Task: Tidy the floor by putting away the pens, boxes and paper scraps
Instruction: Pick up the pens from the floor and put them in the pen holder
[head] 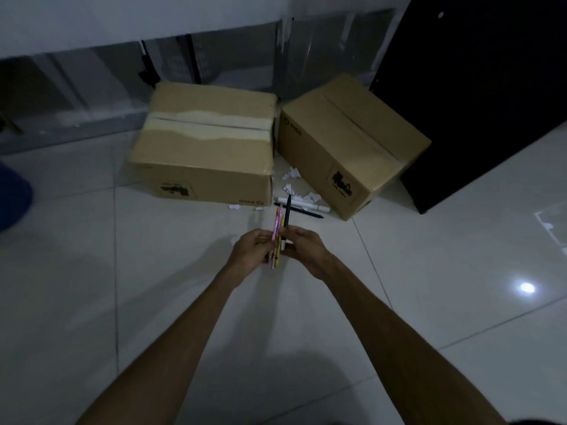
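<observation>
My left hand grips a bundle of pens, pink and yellow ones, held upright above the floor. My right hand pinches a black pen right against that bundle. Two closed cardboard boxes stand on the tiles: a larger box on the left and a tilted box on the right. In the gap between them lie white paper scraps, a white marker and a black pen.
A black cabinet stands at the right beside the tilted box. A grey wall base runs behind the boxes. Something blue sits at the left edge. A small paper scrap lies in front of the larger box.
</observation>
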